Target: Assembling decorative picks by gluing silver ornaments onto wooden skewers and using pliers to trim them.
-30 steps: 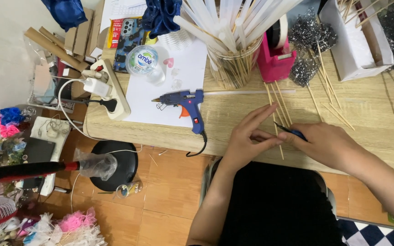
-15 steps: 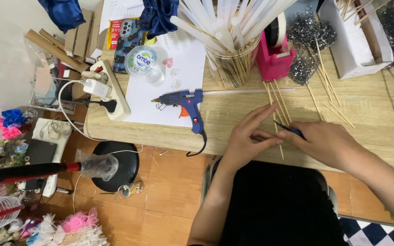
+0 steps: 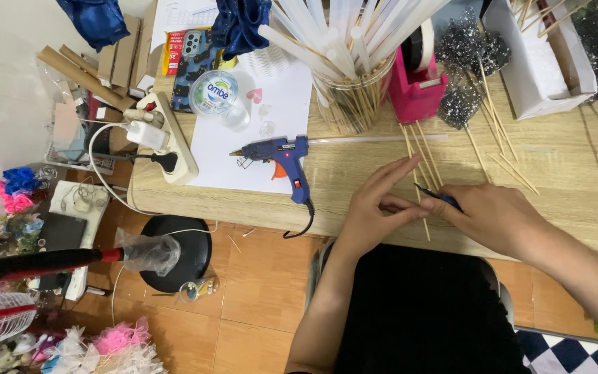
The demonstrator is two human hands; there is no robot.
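Pinched in the left hand (image 3: 375, 211) is a thin wooden skewer (image 3: 418, 181), just right of frame centre on the table (image 3: 562, 173). Closed around a small blue-handled cutter (image 3: 437, 197), the right hand (image 3: 496, 218) meets that skewer. Glue gun (image 3: 278, 156) lies left.

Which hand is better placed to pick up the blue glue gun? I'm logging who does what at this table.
Probably the left hand. It is nearer the glue gun and only pinches a wooden stick with its fingertips. The right hand lies farther away and holds a small dark tool.
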